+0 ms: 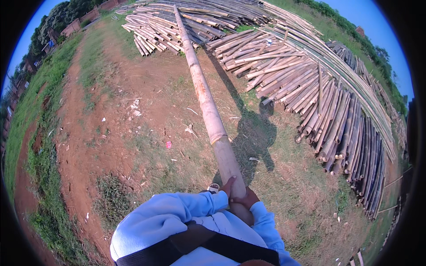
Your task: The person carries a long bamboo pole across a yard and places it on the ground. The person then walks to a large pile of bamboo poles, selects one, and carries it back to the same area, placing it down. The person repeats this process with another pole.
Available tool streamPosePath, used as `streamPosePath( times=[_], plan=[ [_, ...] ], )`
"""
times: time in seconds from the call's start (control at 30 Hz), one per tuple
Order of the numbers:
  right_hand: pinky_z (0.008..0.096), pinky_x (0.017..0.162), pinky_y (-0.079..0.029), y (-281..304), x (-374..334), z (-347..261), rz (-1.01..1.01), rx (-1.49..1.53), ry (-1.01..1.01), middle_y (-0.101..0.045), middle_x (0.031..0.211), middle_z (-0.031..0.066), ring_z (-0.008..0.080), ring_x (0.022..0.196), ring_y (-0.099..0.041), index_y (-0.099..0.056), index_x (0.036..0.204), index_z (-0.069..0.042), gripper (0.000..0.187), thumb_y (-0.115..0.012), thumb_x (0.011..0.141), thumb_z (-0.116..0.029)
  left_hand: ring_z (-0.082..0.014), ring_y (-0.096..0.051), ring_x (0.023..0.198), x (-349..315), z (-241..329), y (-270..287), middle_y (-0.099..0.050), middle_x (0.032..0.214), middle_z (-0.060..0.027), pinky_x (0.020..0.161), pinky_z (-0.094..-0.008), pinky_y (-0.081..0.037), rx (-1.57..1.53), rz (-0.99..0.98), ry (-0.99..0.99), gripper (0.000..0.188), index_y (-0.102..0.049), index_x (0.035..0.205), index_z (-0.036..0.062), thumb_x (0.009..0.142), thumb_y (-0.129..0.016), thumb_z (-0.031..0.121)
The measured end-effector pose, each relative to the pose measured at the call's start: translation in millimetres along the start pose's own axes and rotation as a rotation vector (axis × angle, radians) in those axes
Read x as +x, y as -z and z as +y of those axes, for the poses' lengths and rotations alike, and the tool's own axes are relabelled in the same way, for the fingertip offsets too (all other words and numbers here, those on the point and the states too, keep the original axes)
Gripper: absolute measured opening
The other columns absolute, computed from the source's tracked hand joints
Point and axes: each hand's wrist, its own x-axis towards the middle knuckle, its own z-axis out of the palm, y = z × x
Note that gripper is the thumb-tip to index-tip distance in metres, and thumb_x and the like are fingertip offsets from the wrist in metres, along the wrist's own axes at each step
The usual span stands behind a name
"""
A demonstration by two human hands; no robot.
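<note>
A long, thick bamboo pole (205,95) slants up and away from my body, its near end close against my front and its far end above the stacks at the back. My left hand (228,187) is wrapped round the pole's left side near the low end, with the thumb lying along it. On the other side my right hand (249,198) grips the pole a little lower; its fingers are partly hidden beneath. Both forearms are in light blue sleeves.
Many bamboo poles lie in a big stack (284,75) curving along the right, with a smaller pile (155,31) at the back. Dirt and short grass cover the ground, with scraps of litter and a pink wrapper (168,145). A low bush (112,194) grows at left.
</note>
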Motion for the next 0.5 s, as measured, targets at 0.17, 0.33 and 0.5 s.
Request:
streamPosePath(
  times=[0.17,0.33,0.5],
  plan=[
    [0.0372,0.086,-0.045,-34,-74,23,0.074,-0.028,-0.001,-0.057,0.109,0.0224,0.0339,0.1,-0.056,-0.047,0.117,0.001,0.092,-0.077,0.047,-0.051,-0.0281,-0.059,0.093,-13,-74,28,-0.059,0.106,-0.0139,0.086,-0.0386,-0.047,-0.299,-0.104,-0.16,0.064,-0.049,0.119,0.004,0.082,-0.047,0.056],
    [0.0383,0.084,-0.046,-78,-148,49,0.118,-0.025,-0.013,-0.057,0.107,0.0235,0.0357,0.099,-0.056,-0.045,0.115,0.001,0.094,-0.075,0.046,-0.055,-0.03,-0.05,0.109,-27,-148,77,-0.05,0.122,-0.014,0.096,-0.0393,-0.039,-0.326,-0.094,-0.224,0.073,-0.039,0.13,0.0072,0.085,-0.026,0.064],
    [0.039,0.087,-0.045,-114,-206,79,-0.041,-0.071,-0.085,-0.053,0.114,0.0254,0.0364,0.105,-0.054,-0.035,0.123,0.005,0.108,-0.075,0.046,-0.058,-0.0295,-0.049,0.11,-73,-205,110,-0.05,0.122,-0.0135,0.096,-0.0391,-0.038,-0.27,-0.004,-0.188,0.074,-0.038,0.13,0.0074,0.085,-0.024,0.065]
  ],
)
